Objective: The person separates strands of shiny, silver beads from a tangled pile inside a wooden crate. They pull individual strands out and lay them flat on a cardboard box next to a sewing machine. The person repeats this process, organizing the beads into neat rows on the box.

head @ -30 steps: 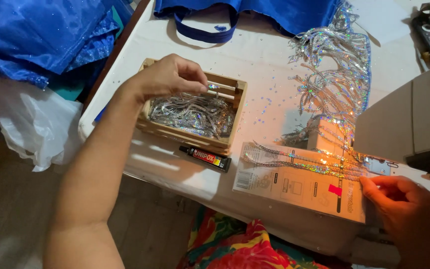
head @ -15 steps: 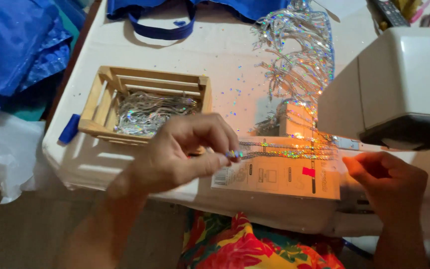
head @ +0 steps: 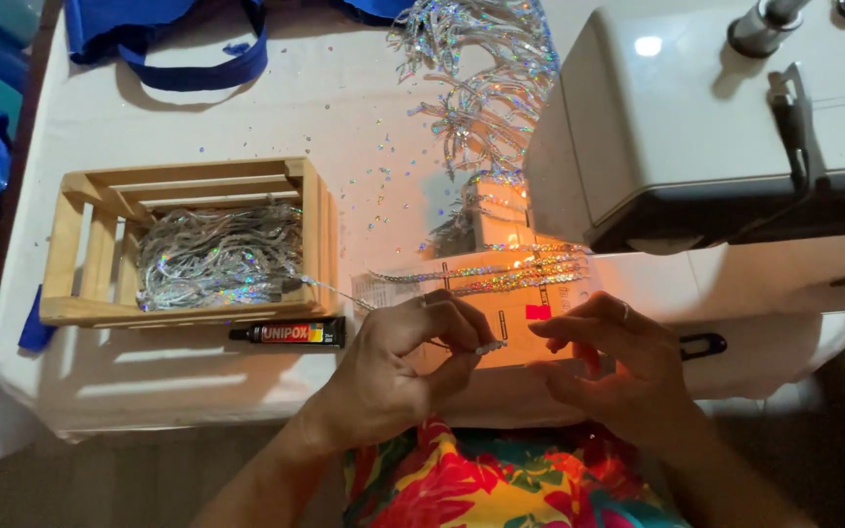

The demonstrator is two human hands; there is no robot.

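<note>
left hand (head: 413,357) pinches a thin shiny strip (head: 489,346); right hand (head: 618,367) is curled beside it, holding nothing. the strip could slip and drop.

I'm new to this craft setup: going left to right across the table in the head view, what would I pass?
Wooden crate of silver strands, black glue tube, left hand, right hand, white sewing machine.

We see a dim scene lit chiefly by a warm orange glow just beyond our fingertips (head: 489,346), spilling over both hands. A glare spot sits on the sewing machine (head: 716,127) farther off to the right. Slatted shadows fall left of the fingers below the wooden crate (head: 188,244). Edges darken; focus is slightly soft.
</note>
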